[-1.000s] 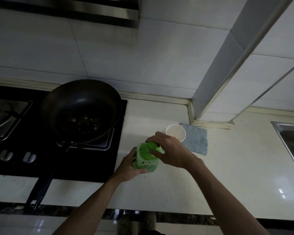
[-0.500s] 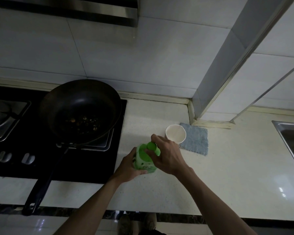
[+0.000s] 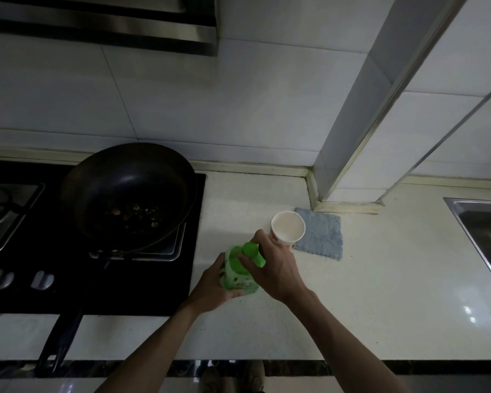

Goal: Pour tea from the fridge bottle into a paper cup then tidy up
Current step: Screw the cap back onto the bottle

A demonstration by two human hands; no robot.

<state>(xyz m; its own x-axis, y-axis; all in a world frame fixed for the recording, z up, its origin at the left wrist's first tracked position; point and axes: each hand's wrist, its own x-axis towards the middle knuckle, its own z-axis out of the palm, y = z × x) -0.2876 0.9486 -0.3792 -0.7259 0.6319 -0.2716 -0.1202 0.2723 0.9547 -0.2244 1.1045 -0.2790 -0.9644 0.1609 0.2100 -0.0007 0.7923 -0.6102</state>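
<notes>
1. The green plastic tea bottle [image 3: 240,275] stands upright on the white speckled countertop [image 3: 380,293]. It is just beside the countertop's left edge, where the black glass hob [image 3: 26,282] begins, and roughly midway between the back and front edges.
2. The left hand [image 3: 211,286] wraps round the bottle's body, with fingers and thumb curled against its sides. I judge this grip is there to stop the bottle turning.
3. The right hand [image 3: 277,269] comes over the top, its fingers closed round the green screw cap [image 3: 251,249]. That hold suits twisting the cap, so the step in hand looks like opening, with pouring not yet begun.
4. The white paper cup [image 3: 288,229] stands upright with its mouth open, just behind the bottle toward the back edge. It looks empty, though the dim light makes this hard to confirm. It is close enough that a short tilt should reach it.
5. A blue-grey square cloth [image 3: 322,236] lies flat touching the cup's right side, near the back corner under the tiled pillar. It is probably kept handy for wiping drips.
6. A black long-handled wok [image 3: 128,191] with food scraps in it sits on the hob, well clear of the hands. A steel sink [image 3: 482,222] is set in at the countertop's right edge.
</notes>
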